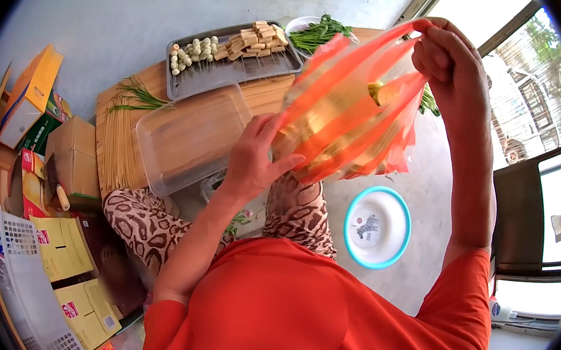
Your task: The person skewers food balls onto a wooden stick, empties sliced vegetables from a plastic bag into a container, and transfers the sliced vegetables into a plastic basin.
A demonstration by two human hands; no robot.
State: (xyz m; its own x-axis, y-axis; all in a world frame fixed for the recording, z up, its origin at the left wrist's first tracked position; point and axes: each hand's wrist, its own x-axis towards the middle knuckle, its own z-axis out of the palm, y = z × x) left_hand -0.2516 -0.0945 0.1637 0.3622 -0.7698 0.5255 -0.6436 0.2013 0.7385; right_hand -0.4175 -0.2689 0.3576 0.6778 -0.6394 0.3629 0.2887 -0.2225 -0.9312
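An orange-and-clear striped plastic bag hangs at the upper middle, with yellowish items showing through it. My right hand is closed on the gathered top of the bag, held up at the right. Against the bag's lower left side rests my left hand, its thumb apart from its fingers. Below and left of the bag is a clear, shallow plastic container on the wooden table. What my left palm faces is partly hidden.
A metal tray of skewered food stands at the back, beside a bowl of greens. Thin sticks lie at the table's left. A white basin with a blue rim is on the floor. Boxes and a knife are at the left.
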